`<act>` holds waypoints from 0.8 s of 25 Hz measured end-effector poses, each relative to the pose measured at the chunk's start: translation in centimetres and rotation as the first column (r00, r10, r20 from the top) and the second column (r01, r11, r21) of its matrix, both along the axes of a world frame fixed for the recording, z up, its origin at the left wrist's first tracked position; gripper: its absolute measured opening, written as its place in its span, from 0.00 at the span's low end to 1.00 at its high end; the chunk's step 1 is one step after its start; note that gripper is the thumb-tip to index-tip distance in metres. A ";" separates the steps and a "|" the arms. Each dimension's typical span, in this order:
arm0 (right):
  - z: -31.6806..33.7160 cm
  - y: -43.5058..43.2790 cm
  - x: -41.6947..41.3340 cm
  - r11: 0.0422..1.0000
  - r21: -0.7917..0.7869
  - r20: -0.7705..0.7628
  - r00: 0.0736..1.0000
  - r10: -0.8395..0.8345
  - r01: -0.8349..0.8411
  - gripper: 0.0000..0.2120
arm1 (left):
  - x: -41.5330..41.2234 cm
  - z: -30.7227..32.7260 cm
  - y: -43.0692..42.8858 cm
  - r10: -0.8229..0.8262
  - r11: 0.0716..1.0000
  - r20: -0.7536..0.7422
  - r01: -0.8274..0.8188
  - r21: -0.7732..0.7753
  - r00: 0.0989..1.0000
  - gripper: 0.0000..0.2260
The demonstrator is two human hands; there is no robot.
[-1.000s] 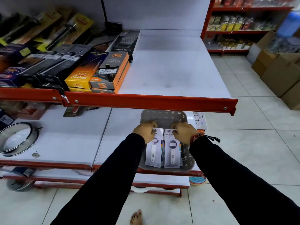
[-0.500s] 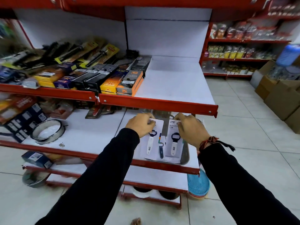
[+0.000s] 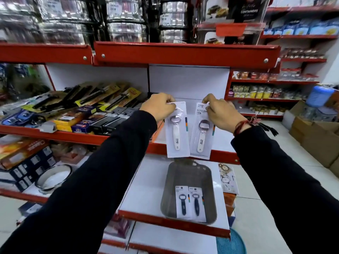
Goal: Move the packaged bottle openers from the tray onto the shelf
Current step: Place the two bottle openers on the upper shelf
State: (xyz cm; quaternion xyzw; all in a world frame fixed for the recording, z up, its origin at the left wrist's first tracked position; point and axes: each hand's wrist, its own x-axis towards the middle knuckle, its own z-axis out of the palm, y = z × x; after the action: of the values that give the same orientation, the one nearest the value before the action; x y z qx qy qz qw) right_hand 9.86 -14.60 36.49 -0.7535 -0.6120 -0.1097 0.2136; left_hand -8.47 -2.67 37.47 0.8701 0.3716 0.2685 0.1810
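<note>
My left hand (image 3: 158, 107) pinches the top of a white-handled packaged bottle opener (image 3: 177, 132). Gripped by its top in my right hand (image 3: 221, 112) is a second white-handled packaged bottle opener (image 3: 201, 136). Both packs hang upright, side by side, in front of the red edge of the middle shelf (image 3: 222, 138), whose white surface is bare on the right. Below, on the lower shelf, stands the grey tray (image 3: 170, 191) with two dark-handled packaged bottle openers (image 3: 189, 202) lying flat inside.
Lighter packs and boxes (image 3: 82, 114) fill the left part of the middle shelf. Steel containers (image 3: 117, 19) stand on the top shelf. A steel ring (image 3: 53, 177) and boxes lie on the lower shelf at left. Cardboard boxes (image 3: 315, 138) sit on the floor at right.
Both hands have lifted the two white-handled packs out of the tray up to the level of the middle shelf. The camera has tilted upward, and two dark-handled packs now show in the tray.
</note>
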 end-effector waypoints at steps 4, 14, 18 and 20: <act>1.0 5.6 2.4 0.993 -0.112 -0.057 0.997 -0.052 0.046 0.17 | 3.4 1.4 5.5 0.038 0.999 -0.147 -0.035 0.021 0.988 0.12; -5.7 14.5 5.3 0.895 -0.447 -0.210 0.971 -0.118 0.012 0.18 | 8.2 -5.8 14.0 0.011 0.996 -0.518 0.036 0.079 0.855 0.15; -7.2 15.7 5.5 0.878 -0.478 -0.246 0.959 -0.141 0.007 0.18 | 8.9 -7.3 15.0 0.031 0.991 -0.576 0.048 0.122 0.817 0.15; -7.9 16.0 5.6 0.887 -0.462 -0.268 0.954 -0.138 -0.002 0.17 | 9.1 -7.9 14.8 0.076 0.974 -0.634 0.078 0.211 0.769 0.15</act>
State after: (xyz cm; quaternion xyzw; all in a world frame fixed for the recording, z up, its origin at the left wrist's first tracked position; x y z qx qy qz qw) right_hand 15.49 1.38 28.63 -0.8115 -0.5550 0.1428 0.1145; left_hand 0.66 12.15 29.59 0.9243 0.3776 -0.0028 -0.0555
